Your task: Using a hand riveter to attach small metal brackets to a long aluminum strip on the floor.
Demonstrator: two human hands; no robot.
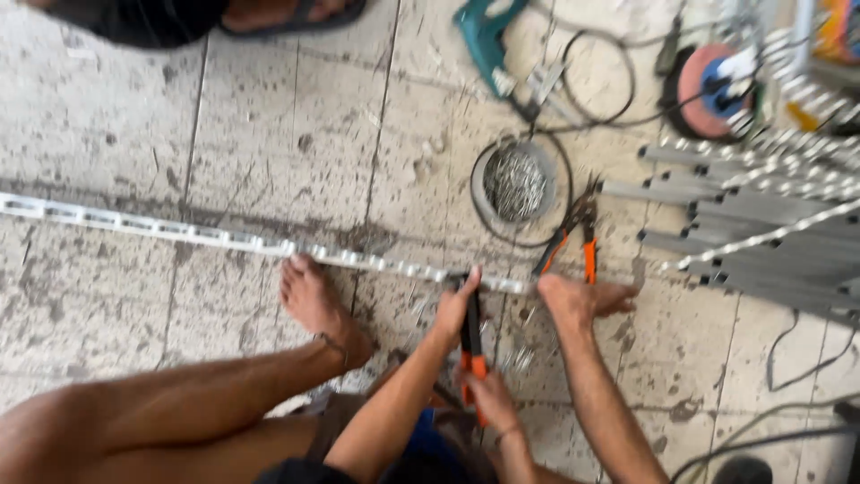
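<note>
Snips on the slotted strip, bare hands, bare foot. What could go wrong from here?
1. The left hand sits right at the head of the snips on the slotted strip; a slip could nick fingers.
2. The bare foot rests against the strip, near shiny offcuts: likely cut risk.
3. The right hand presses the strip's end; a sharp edge may cut it.

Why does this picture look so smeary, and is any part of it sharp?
Head view: motion blur smears the whole frame, worst on the grey metal profiles at right. The long metal strip and the snips in the hands look soft too. Light is flat daylight, with no glare or hard shadows.
</note>
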